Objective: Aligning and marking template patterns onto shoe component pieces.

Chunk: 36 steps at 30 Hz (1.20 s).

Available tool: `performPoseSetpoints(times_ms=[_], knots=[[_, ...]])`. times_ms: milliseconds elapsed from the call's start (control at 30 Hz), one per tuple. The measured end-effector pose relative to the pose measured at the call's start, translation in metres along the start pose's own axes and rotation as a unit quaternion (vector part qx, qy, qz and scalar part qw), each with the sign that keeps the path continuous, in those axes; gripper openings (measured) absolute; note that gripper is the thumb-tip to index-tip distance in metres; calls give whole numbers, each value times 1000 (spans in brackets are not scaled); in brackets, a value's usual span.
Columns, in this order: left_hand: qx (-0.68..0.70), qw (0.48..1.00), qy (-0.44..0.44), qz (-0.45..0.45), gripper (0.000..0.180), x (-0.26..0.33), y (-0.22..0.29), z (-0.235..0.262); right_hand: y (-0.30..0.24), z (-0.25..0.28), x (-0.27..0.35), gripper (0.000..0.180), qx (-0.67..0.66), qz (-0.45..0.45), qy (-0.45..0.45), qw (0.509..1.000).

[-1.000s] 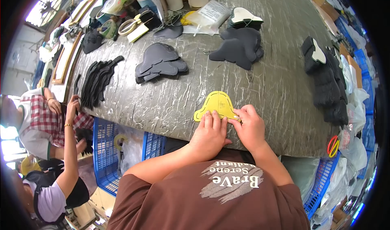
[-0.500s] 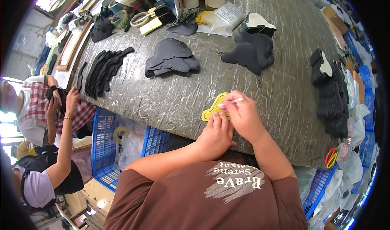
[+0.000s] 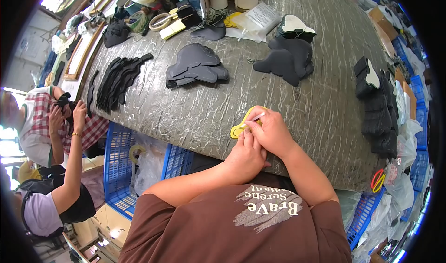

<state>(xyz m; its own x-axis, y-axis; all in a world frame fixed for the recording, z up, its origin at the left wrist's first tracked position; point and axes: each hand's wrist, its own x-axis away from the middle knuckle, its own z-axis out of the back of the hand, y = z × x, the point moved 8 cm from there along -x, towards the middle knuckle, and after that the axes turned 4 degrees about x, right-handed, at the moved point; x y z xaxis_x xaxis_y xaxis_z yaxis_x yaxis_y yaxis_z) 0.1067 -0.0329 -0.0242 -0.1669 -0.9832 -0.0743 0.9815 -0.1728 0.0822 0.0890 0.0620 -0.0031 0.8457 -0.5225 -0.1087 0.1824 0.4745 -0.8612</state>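
Observation:
A yellow curved template (image 3: pixel 236 131) with slots cut in it lies on the table in front of me. My left hand (image 3: pixel 247 155) rests its outstretched fingers on the template's near edge. My right hand (image 3: pixel 274 132) is closed round a slim white pen (image 3: pixel 256 117), whose lower end points down at the template. That hand covers the template's right part. Whether anything lies beneath the template I cannot tell.
Stacked dark foam pieces (image 3: pixel 197 68) and more dark pieces (image 3: pixel 290 58) lie farther back. Black strips (image 3: pixel 118 82) are at left, black bundles (image 3: pixel 381 110) at right. Scissors (image 3: pixel 378 180) sit by the right edge. Blue crates (image 3: pixel 118 170) stand below. Two people work at left.
My right hand has moved slightly left and nearer along the template with the pen. My left hand has stayed in place. At left, the other people's hands have shifted.

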Motion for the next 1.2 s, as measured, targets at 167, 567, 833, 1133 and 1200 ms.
performPoseSetpoints(times_ms=[167,567,833,1133,1200], knots=[[14,1000,0,15,78,-2,-1,6,6,15,-4,7,5,-18,45,999],[6,1000,-2,22,77,-1,-1,6,9,17,-6,7,18,-12,40,999],[11,1000,-6,18,73,-1,-1,5,19,28,-11,8,30,-21,112,993],[17,1000,-9,11,72,-2,-1,5,23,34,-11,8,25,-23,147,989],[21,1000,-10,8,72,-1,-1,3,21,34,-11,8,25,-22,145,989]])
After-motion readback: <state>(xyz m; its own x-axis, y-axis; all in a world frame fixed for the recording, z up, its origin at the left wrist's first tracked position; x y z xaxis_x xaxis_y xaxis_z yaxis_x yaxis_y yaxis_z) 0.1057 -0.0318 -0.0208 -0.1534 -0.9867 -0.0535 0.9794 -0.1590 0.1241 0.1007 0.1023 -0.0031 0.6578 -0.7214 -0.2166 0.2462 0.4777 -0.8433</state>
